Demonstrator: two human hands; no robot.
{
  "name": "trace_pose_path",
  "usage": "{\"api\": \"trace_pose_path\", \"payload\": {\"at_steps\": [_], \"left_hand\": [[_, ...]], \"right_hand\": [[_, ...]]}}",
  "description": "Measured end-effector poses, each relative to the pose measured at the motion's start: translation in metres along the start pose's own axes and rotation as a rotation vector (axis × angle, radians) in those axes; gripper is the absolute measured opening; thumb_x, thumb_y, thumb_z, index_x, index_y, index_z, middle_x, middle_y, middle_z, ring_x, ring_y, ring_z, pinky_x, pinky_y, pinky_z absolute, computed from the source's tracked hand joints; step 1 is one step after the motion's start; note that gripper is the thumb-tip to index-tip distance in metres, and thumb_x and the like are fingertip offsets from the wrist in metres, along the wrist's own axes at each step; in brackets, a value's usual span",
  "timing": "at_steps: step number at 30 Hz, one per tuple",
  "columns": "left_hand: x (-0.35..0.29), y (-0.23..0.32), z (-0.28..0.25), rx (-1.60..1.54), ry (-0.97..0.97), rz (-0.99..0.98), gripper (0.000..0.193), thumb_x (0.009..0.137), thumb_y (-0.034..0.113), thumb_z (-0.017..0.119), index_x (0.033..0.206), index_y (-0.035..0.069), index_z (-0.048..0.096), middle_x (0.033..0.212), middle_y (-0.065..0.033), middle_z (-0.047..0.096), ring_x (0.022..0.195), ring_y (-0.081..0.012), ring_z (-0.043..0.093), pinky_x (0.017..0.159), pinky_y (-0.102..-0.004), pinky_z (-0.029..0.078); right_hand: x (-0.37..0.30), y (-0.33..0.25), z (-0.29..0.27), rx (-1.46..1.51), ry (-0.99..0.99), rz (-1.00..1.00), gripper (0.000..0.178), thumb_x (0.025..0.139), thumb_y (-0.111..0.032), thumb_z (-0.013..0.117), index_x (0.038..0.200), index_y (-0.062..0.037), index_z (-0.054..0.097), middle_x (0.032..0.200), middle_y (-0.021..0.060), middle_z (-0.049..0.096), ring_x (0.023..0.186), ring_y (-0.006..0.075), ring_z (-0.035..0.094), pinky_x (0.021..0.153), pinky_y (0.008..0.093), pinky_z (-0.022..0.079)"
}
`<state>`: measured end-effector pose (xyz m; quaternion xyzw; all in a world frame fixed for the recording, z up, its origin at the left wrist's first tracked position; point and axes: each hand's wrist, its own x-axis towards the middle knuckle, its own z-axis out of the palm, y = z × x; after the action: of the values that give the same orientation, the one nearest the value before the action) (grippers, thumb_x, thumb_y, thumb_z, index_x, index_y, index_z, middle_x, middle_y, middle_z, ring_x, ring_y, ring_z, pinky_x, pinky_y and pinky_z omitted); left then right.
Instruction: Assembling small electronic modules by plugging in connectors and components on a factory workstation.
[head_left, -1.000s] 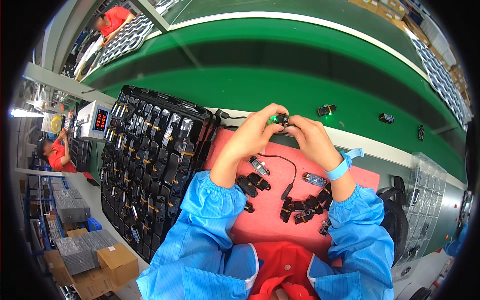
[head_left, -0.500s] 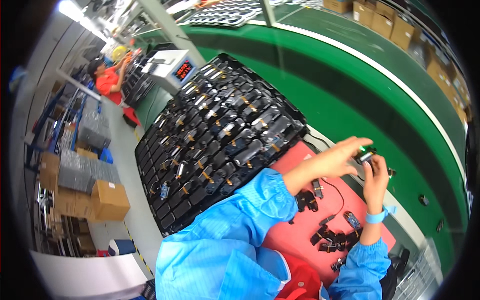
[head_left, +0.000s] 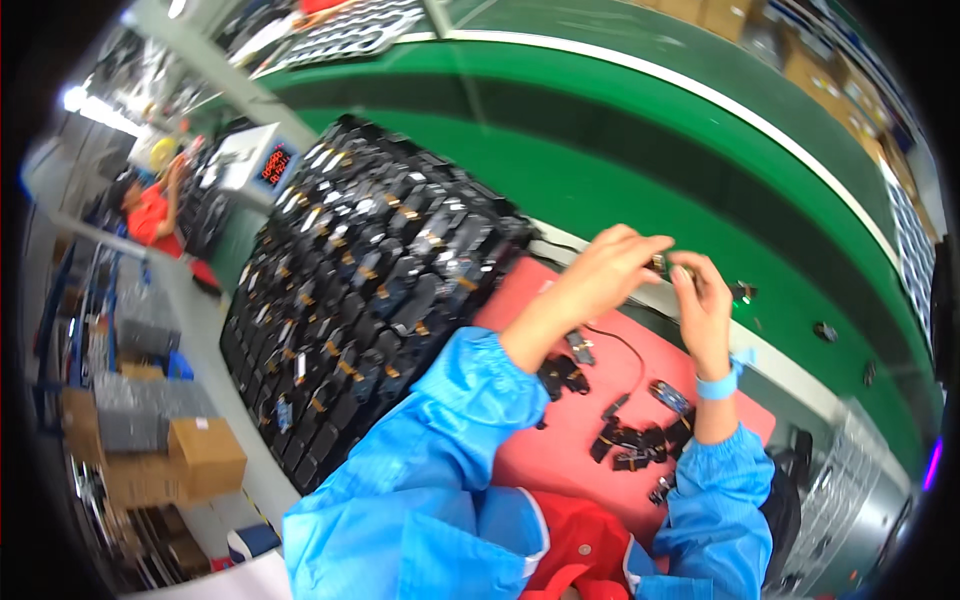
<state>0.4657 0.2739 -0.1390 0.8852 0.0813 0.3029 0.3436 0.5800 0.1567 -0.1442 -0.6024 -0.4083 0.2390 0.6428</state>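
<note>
Over the near edge of the green belt, my left hand (head_left: pixel 612 270) pinches a small dark electronic part (head_left: pixel 656 263) between thumb and fingers. Close beside it, my right hand (head_left: pixel 704 308) has its thumb and fingers closed on something small, mostly hidden by the fingers. Below both hands lies a pink mat (head_left: pixel 540 450). Black modules (head_left: pixel 632 440) are heaped on it, with a blue circuit board (head_left: pixel 670 397) next to them. Another little group of black parts (head_left: pixel 562 376) sits nearer my left forearm. A thin black cable (head_left: pixel 638 365) curves across the mat.
A large black tray (head_left: pixel 290 465) full of black modules stands at the left. Behind it is a white box with a red digital display (head_left: pixel 275 165). The green belt (head_left: pixel 600 170) carries a few small parts (head_left: pixel 825 331). A co-worker in red (head_left: pixel 150 215) is far left.
The view has swung, so the scene sits further left. My left hand's spread fingers have closed onto a small part, and a green light seen between the hands no longer shows there.
</note>
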Motion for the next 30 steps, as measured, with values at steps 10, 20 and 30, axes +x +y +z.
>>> {"api": "trace_pose_path", "payload": {"at_steps": [10, 20, 30], "left_hand": [[0.001, 0.0, 0.01, 0.056, -0.06, 0.223, 0.032, 0.068, 0.005, 0.066, 0.098, 0.0, 0.056, 0.095, -0.0137, 0.059, 0.086, -0.0294, 0.057, 0.074, -0.0363, 0.047], [0.001, 0.011, 0.0, 0.081, -0.164, 0.167, 0.036, 0.065, -0.003, 0.065, 0.1, 0.001, 0.055, 0.091, -0.011, 0.058, 0.083, -0.0269, 0.057, 0.07, -0.0336, 0.048], [-0.002, 0.013, -0.009, 0.247, -0.083, 0.072, 0.039, 0.064, 0.012, 0.07, 0.097, -0.001, 0.054, 0.094, -0.0129, 0.058, 0.086, -0.0288, 0.057, 0.072, -0.0384, 0.047]], "right_hand": [[0.002, -0.006, -0.02, 0.233, -0.228, 0.164, 0.006, 0.083, -0.001, 0.054, 0.089, -0.0028, 0.052, 0.072, -0.0036, 0.046, 0.06, 0.0028, 0.04, 0.05, 0.0169, 0.033], [0.001, -0.001, -0.023, 0.221, -0.314, 0.173, 0.009, 0.081, 0.003, 0.055, 0.088, -0.0028, 0.051, 0.074, -0.0032, 0.046, 0.063, 0.0027, 0.041, 0.053, 0.0175, 0.035], [0.002, 0.012, -0.024, 0.132, -0.22, 0.108, 0.009, 0.081, 0.001, 0.057, 0.085, -0.0031, 0.05, 0.075, -0.0033, 0.045, 0.067, 0.004, 0.041, 0.059, 0.0182, 0.036]]}}
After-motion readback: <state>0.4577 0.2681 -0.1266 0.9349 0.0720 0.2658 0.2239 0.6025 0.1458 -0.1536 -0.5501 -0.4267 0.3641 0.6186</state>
